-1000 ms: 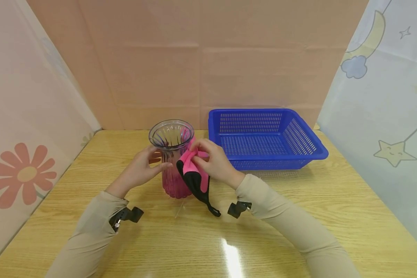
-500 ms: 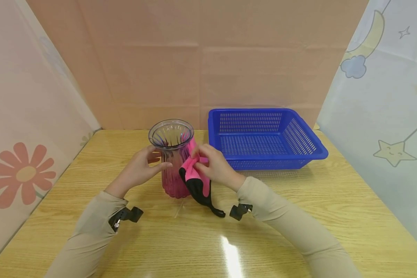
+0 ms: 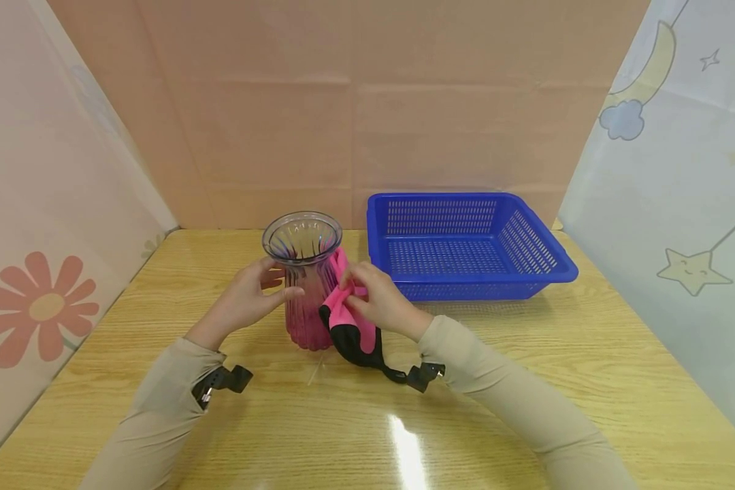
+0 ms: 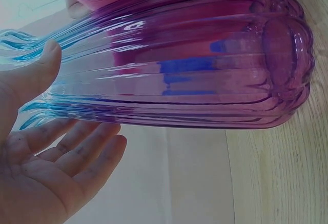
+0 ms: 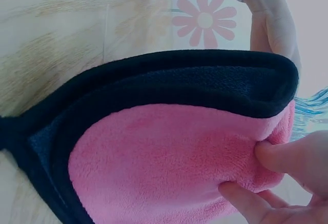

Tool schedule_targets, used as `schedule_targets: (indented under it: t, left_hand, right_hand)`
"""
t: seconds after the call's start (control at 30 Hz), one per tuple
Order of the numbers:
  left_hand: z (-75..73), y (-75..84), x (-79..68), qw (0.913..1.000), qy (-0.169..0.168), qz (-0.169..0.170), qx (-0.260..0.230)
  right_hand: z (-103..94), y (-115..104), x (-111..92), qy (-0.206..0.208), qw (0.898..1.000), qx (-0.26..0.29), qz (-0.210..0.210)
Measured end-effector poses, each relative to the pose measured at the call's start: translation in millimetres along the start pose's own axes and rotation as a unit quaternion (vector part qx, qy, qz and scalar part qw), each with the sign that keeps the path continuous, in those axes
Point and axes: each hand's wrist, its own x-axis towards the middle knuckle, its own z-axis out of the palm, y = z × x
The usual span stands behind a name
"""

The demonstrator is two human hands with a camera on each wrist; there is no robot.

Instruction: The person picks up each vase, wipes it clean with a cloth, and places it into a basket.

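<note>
A ribbed glass vase (image 3: 309, 320), clear-blue at its flared top and pink-purple below, stands upright on the table. My left hand (image 3: 245, 296) holds it below the rim, thumb (image 4: 48, 62) on the near side and fingers on the far side. On the vase's right side, my right hand (image 3: 380, 296) pinches a plush pink cloth (image 3: 346, 313) with black edging and a black end loop. The cloth hangs folded from the fingertips, and part of it runs up beside the vase's neck. In the right wrist view, thumb and fingers press into the pink pile (image 5: 154, 157).
A blue slotted plastic basket (image 3: 471, 275) sits at the back right, close behind my right hand. The wooden table (image 3: 318, 429) meets printed and peach-coloured sheets at the sides and back. Both sleeves carry black wrist straps.
My right hand has moved slightly down and to the right along the vase, with the cloth in it. The cloth's loop end has swung right. The left hand and vase have stayed put.
</note>
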Motion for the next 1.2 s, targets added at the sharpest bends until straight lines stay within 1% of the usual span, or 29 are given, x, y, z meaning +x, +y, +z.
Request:
schedule_targets:
  t: [0.33,0.7,0.97,1.2]
  left_hand:
    - [0.0,-0.3,-0.4,1.0,0.003,-0.001,0.001]
    - [0.4,-0.6,0.5,1.0,0.0,-0.005,0.0]
    - [0.4,-0.6,0.4,1.0,0.0,-0.005,-0.001]
    - [-1.0,2.0,-0.4,0.9999,-0.003,-0.011,-0.001]
  right_hand:
    - [4.8,4.1,-4.4,-0.022,0.999,-0.019,0.019]
    - [7.3,9.2,-5.8,-0.024,0.999,-0.047,0.003]
    - [4.0,5.7,-5.1,-0.021,0.999,-0.025,0.008]
    - [3.0,2.3,-2.6,0.0,1.0,-0.004,0.013]
